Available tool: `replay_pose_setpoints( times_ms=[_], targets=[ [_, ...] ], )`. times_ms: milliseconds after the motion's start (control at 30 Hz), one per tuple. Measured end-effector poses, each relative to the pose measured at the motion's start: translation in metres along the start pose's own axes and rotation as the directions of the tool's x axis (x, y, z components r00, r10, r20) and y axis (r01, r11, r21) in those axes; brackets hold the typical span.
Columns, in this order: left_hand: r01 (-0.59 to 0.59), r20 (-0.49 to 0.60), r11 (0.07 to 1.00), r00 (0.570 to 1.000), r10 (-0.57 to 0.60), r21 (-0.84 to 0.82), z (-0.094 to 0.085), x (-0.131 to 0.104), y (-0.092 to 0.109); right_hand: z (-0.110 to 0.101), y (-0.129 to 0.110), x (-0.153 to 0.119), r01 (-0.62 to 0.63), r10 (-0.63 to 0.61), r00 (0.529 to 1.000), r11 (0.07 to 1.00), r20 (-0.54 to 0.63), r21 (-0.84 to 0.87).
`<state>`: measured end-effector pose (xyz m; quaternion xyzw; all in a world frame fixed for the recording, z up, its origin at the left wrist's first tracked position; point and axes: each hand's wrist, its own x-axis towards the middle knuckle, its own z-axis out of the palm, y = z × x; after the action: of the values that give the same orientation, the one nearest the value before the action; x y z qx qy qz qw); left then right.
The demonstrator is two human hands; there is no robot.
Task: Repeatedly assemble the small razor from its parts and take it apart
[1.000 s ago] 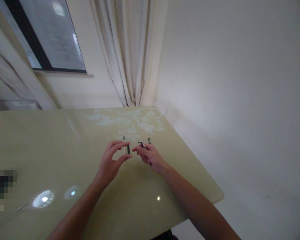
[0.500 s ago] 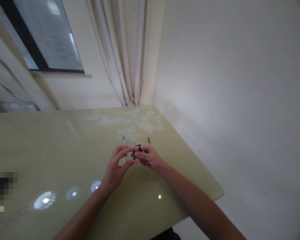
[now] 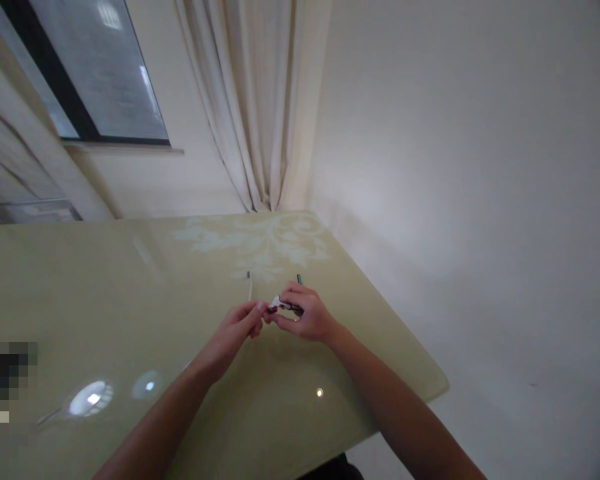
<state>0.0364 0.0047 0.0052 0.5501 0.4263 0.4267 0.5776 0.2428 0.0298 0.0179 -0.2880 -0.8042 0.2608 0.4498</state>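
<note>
My right hand (image 3: pixel 307 313) grips a small white-and-black object (image 3: pixel 277 303), too small and covered to name. Its pale end points left, toward my other hand. My left hand (image 3: pixel 240 327) is closed in a pinch, its fingertips meeting the right hand's thumb and the object's left end. Whatever lies between those left fingertips is hidden. Just beyond the right hand, a small dark piece with a green side (image 3: pixel 299 279) lies on the table, partly covered by the knuckles. Behind the left fingers, a thin white strand with a grey tip (image 3: pixel 249 275) runs away from me.
The glossy pale-green table (image 3: pixel 205 267) has a white floral pattern at its far edge and lamp reflections nearer me. Its right edge slants beside a bare wall (image 3: pixel 455 167). A curtain (image 3: pixel 260 100) and a window (image 3: pixel 100 73) stand behind. A pixelated dark patch (image 3: pixel 5 373) is at left.
My left fingers have closed from a spread grasp into a pinch, and the dark green piece between the hands is now hidden. The white-and-black object has turned, its end tipping lower and left.
</note>
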Motion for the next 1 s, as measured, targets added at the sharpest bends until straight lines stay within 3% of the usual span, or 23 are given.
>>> replay_pose_setpoints(
  times_ms=[133, 500, 633, 833, 1000],
  targets=[
    [0.042, 0.042, 0.999, 0.998, -0.041, -0.011, 0.0, -0.001, 0.003, 0.002, 0.002, -0.002, 0.09, -0.089, 0.996, 0.994, 0.012, -0.059],
    [0.115, 0.082, 0.991, 0.991, -0.11, -0.065, -0.002, -0.002, 0.0, -0.003, 0.003, -0.005, 0.114, -0.102, 0.992, 0.975, 0.074, -0.189],
    [0.102, 0.049, 0.99, 0.994, -0.098, -0.096, -0.005, -0.002, 0.0, -0.005, -0.001, -0.003, 0.047, -0.04, 0.998, 0.989, 0.058, -0.138],
    [0.015, -0.075, 0.975, 0.997, -0.033, -0.223, -0.007, 0.0, 0.001, -0.004, -0.013, -0.001, -0.188, 0.188, 0.982, 0.977, 0.007, 0.099],
    [-0.026, -0.089, 0.959, 0.996, 0.001, -0.283, -0.006, 0.001, 0.001, -0.001, -0.015, -0.001, -0.205, 0.206, 0.979, 0.972, 0.004, 0.111]
  ],
)
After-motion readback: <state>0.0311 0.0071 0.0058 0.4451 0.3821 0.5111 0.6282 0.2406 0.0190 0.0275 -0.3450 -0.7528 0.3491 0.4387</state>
